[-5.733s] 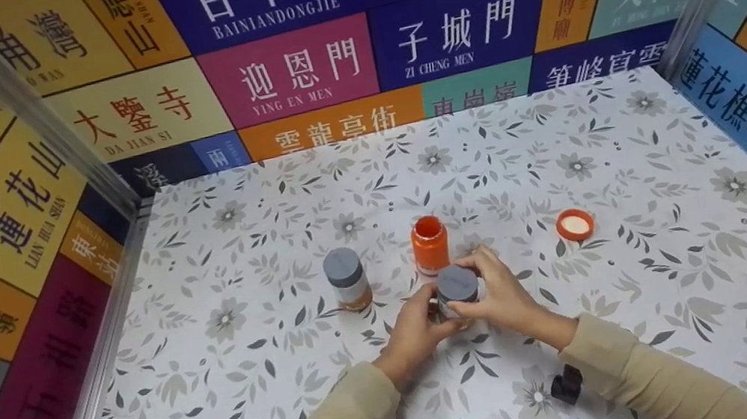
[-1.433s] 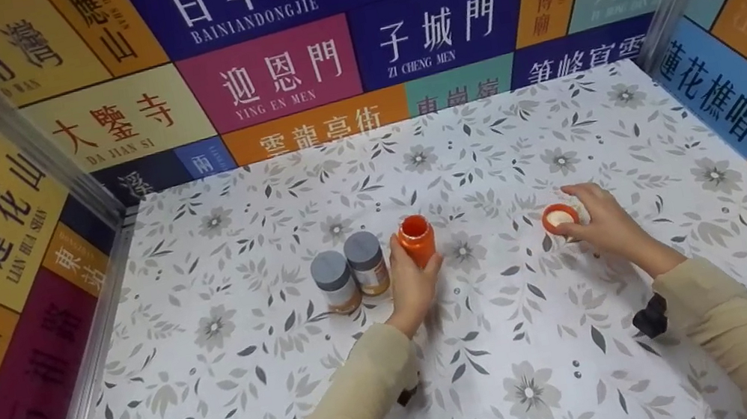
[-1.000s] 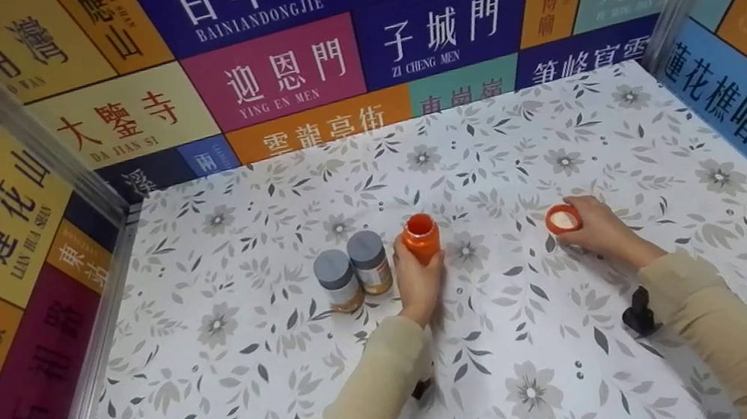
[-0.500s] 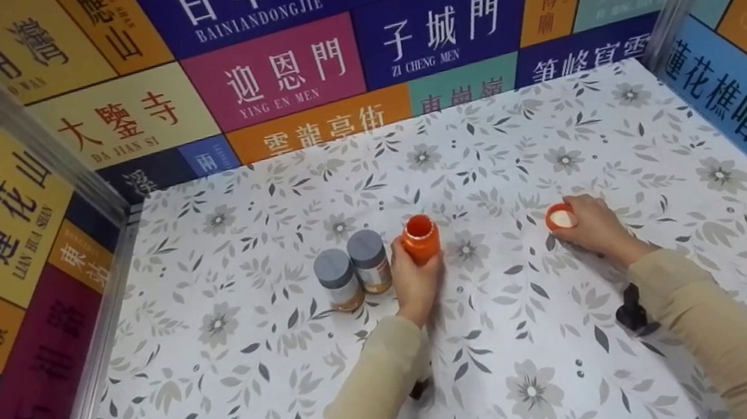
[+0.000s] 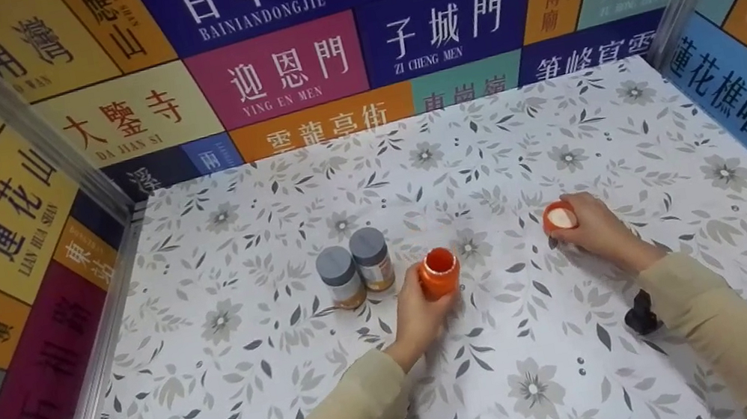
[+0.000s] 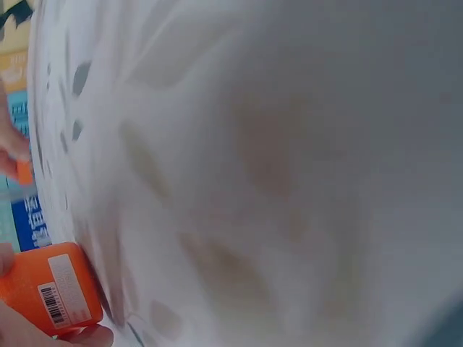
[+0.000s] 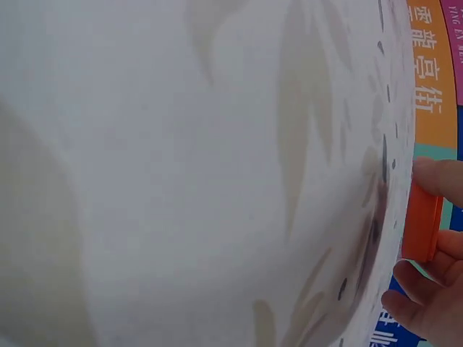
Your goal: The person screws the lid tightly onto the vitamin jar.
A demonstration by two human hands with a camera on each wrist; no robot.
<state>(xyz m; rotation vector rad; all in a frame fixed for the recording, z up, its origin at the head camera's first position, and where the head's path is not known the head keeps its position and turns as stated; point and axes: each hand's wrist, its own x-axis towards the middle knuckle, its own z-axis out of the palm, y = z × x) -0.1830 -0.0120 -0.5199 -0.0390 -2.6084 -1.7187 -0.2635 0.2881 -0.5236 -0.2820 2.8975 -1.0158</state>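
Note:
An uncapped orange bottle (image 5: 441, 275) is gripped by my left hand (image 5: 417, 312), its mouth facing up. In the left wrist view a white barcode label (image 6: 66, 290) shows on the bottle's side. To the right, my right hand (image 5: 598, 226) pinches an orange cap (image 5: 560, 216) whose pale inside faces up. The right wrist view shows the cap's edge (image 7: 421, 223) between thumb and fingers. Left of the bottle stand two grey-lidded bottles (image 5: 340, 277) (image 5: 372, 259), close together and upright, apart from my left hand.
A table (image 5: 488, 167) with a white cloth of grey flowers and leaves lies under everything. Panels of coloured signs (image 5: 289, 68) rise along its back and both sides. A dark wrist-worn device (image 5: 640, 313) sits under the right sleeve.
One grey-lidded bottle, earlier held in both hands, now stands beside the other. My left hand has taken the orange bottle and brought it nearer; my right hand has taken hold of the cap.

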